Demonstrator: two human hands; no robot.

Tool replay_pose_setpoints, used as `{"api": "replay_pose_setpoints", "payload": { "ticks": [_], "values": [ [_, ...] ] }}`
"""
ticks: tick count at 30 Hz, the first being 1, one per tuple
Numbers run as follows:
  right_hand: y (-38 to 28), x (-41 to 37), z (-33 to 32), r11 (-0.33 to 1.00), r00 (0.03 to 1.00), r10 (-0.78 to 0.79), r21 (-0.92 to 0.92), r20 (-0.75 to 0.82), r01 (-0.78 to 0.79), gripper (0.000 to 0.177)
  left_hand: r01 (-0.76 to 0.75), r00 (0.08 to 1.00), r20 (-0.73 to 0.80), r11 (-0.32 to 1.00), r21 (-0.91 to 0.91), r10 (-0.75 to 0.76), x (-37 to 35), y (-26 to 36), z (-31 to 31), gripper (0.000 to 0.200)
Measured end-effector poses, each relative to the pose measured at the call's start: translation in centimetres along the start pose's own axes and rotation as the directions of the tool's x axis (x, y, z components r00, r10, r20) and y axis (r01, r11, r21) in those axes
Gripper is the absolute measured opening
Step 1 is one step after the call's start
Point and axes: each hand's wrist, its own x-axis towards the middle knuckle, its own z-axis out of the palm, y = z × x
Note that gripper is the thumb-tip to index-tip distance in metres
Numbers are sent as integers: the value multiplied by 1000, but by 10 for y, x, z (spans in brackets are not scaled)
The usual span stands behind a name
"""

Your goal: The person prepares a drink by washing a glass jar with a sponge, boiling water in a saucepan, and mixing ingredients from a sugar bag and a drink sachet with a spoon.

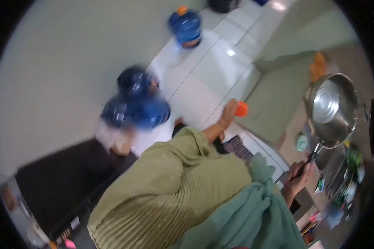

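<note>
My right hand is closed around the black handle of a shiny stainless steel pan. The pan is tilted so that its inside shows, above the sink and counter on the right. My left hand is stretched out over the floor, with its fingers closed on a small round orange object. Its exact kind cannot be made out, and part of it is hidden by the hand.
Blue water jugs stand along the wall, with another orange-capped jug farther off. A dark glossy cabinet top lies at left. A striped mat is on the tiles. Counter clutter includes a green round item and an orange cloth.
</note>
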Motion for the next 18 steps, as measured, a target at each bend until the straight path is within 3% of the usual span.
{"api": "replay_pose_setpoints", "payload": {
  "ticks": [1, 2, 3, 4, 5, 6, 7, 8, 10, 11, 13, 14, 16, 17, 18],
  "values": [
    [0, 3, 22, 998, 998, 52, -41, -24, -53, 32, 340, 931, -160, 939, 53, -328, -21, 7, -53, 42],
    [4, 6, 38, 996, 995, 67, -59, 74, -62, 33, 389, 908, -286, 869, 307, -306, -44, -5, -108, 48],
    [13, 2, 53, 997, 988, 51, -57, 148, -43, 33, 437, 896, -346, 691, 576, -278, -59, -12, -167, 50],
    [10, 5, 72, 992, 967, 100, -93, 234, -80, 33, 382, 883, -444, 782, 492, -152, -96, -106, -228, 42],
    [19, 19, 122, 987, 946, 133, -124, 296, -100, 33, 510, 714, -627, 845, 161, -311, -82, -60, -262, 30],
    [28, 16, 148, 971, 939, 203, -181, 278, -157, 32, 367, 712, -662, 928, 66, -234, -88, -13, -287, 23],
    [38, 9, 174, 955, 916, 286, -164, 281, -248, 33, 541, 630, -743, 815, 209, -228, -87, -17, -329, 24],
    [47, 2, 196, 940, 879, 336, -177, 337, -291, 34, 575, 603, -798, 685, 448, 15, -88, -49, -371, 29],
    [73, -13, 256, 899, 800, 437, -232, 411, -372, 35, 717, 502, -857, 499, 487, 115, -67, -30, -434, 46],
    [81, -18, 272, 874, 760, 485, -271, 433, -403, 35, 731, 478, -873, 507, 456, 97, -66, -37, -454, 46],
    [95, -31, 307, 833, 716, 553, -317, 427, -454, 36, 787, 501, -841, 296, 541, 203, -63, -49, -494, 53],
    [101, -38, 324, 817, 701, 575, -336, 421, -469, 36, 792, 498, -846, 298, 533, 189, -62, -55, -512, 53],
    [107, -47, 345, 800, 695, 598, -355, 400, -484, 36, 679, 644, -764, 427, 597, 43, -62, -64, -535, 53],
    [105, -50, 348, 804, 698, 592, -347, 402, -483, 36, 674, 653, -756, 428, 602, 35, -65, -73, -536, 53],
    [105, -54, 356, 808, 702, 587, -344, 402, -478, 36, 603, 727, -686, 448, 660, 33, -67, -84, -539, 50]
  ]
}}
